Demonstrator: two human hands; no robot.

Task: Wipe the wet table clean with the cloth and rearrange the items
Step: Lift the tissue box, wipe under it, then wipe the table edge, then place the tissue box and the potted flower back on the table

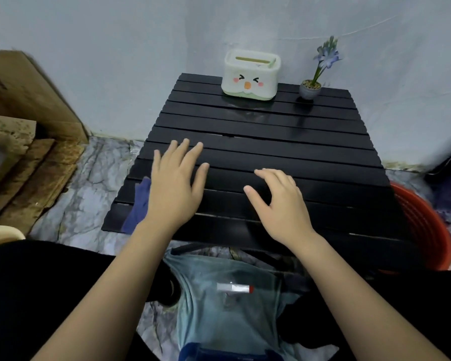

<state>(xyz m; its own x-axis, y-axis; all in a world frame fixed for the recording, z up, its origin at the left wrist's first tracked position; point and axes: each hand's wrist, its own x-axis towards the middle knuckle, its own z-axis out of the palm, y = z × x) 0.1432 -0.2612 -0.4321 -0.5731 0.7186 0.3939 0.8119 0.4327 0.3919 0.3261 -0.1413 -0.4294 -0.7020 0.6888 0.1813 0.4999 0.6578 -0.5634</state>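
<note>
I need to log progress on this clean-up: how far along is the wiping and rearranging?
Seemingly late, or barely started. The tissue box and flower pot stand together at the black table's far edge, with faint sheen on the slats before them. Nothing is in hand: the left hand and right hand rest open, and the blue cloth lies at the near left edge. I cannot tell whether wiping remains.

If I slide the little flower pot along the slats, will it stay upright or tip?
The flower pot probably tips easily: its tall stem rises far above a small, narrow base. The black slatted table has grooves that could catch the base mid-slide, and the sheen beside the tissue box suggests wet, slippery slats. Lifting by the pot body seems safer than pushing.
</note>
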